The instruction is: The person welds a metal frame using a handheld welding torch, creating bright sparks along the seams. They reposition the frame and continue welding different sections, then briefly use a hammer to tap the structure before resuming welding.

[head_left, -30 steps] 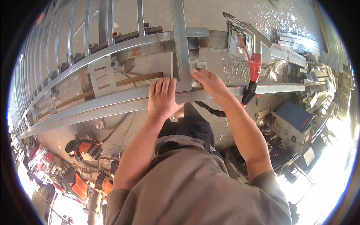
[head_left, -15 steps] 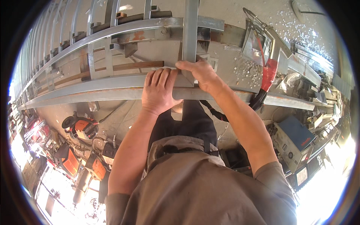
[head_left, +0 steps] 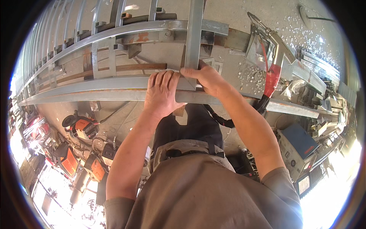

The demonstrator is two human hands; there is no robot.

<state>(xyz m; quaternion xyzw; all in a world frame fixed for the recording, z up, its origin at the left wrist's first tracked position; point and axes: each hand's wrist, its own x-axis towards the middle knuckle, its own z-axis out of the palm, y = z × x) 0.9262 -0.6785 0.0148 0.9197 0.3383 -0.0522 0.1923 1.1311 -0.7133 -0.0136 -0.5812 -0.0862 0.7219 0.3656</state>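
Observation:
My left hand (head_left: 162, 93) is wrapped over a long grey metal tube (head_left: 118, 83) close to its right end, fingers on the far side and thumb on the near side. My right hand (head_left: 207, 78) grips an upright-running metal tube (head_left: 194, 32) near its lower end, thumb across the top and fingers mostly hidden behind. The two tubes meet in a corner just between my hands. Under them runs a metal support beam (head_left: 126, 96) with rusty edges. To the right lies a welding torch (head_left: 277, 57) with a red-wrapped handle (head_left: 273, 79).
Several parallel metal bars (head_left: 78, 21) of a frame stretch to the far left. Small pale metal bits (head_left: 253, 76) are scattered on the floor. Orange-and-black machines (head_left: 82, 126) stand at lower left, a blue-topped machine box (head_left: 299, 141) at lower right.
The view has shifted slightly. My right hand sits a little lower along its tube, with the thumb lying flatter across it. My left hand keeps its grip.

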